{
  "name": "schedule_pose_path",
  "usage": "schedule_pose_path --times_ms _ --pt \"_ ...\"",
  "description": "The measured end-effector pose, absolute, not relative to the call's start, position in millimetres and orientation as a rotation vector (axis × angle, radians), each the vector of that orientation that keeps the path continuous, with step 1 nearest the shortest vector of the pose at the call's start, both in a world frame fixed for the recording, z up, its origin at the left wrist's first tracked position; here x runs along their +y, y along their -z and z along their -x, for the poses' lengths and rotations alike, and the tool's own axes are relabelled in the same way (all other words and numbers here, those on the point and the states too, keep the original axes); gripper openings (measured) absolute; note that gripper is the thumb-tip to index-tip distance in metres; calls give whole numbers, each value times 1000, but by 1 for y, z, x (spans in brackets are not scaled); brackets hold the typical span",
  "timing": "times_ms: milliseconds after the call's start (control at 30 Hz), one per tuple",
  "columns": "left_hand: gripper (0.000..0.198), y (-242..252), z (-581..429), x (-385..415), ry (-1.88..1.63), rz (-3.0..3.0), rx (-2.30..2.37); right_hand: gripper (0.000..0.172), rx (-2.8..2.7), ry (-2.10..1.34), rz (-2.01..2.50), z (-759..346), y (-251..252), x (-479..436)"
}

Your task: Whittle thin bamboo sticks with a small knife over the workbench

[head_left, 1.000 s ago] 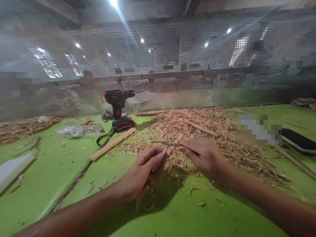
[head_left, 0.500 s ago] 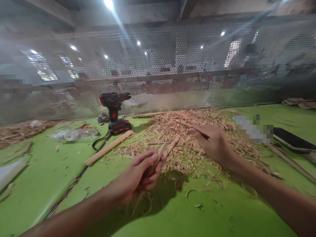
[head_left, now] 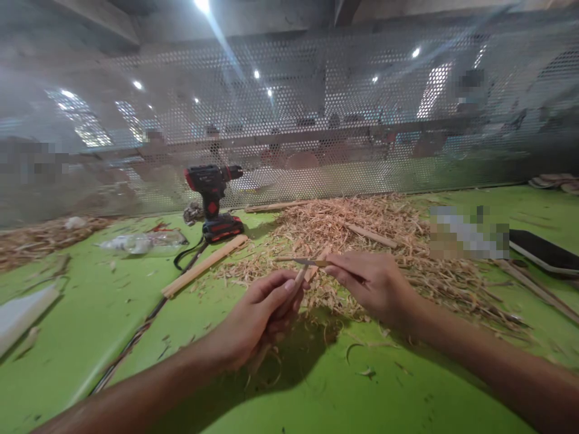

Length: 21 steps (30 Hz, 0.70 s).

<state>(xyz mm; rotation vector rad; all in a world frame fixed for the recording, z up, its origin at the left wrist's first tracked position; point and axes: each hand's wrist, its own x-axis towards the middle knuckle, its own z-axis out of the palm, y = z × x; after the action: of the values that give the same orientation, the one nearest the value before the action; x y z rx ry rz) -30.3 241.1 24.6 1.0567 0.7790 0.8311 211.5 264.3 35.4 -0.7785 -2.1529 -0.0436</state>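
Head camera looks down on a green table [head_left: 90, 313]. Far left lies a pale board [head_left: 22, 310], then a clear plastic bag [head_left: 145, 242], a red-and-black cordless drill [head_left: 212, 199] standing upright, and a wooden slat [head_left: 205, 265] lying flat just in front of it. The left hand [head_left: 260, 319] is closed, its thumb and fingers pinching a thin wooden stick [head_left: 302, 276] that points up and away. Across the stick's tip lies a slim blade [head_left: 298, 261], probably a small knife, pinched in the curled right hand [head_left: 371, 283]. Both hands hang over the near edge of a heap of wood shavings [head_left: 362, 226]. A dark flat slab [head_left: 543, 252] lies far right.
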Motion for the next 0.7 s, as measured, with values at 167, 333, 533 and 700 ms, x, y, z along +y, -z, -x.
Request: schedule_pose_path --times_ms 167,333,533,700 --pt "26 -25 29 240 -860 -1049 764 26 -2142 9 768 -210 -34 264" --pt "25 -25 29 240 -849 -1034 778 26 -2140 -16 778 -209 -33 263" --pt "25 -23 31 240 -846 -1056 780 27 -2146 20 789 -211 -31 267" --pt "26 -23 31 242 -850 -1130 754 27 -2208 117 820 -215 -30 268"
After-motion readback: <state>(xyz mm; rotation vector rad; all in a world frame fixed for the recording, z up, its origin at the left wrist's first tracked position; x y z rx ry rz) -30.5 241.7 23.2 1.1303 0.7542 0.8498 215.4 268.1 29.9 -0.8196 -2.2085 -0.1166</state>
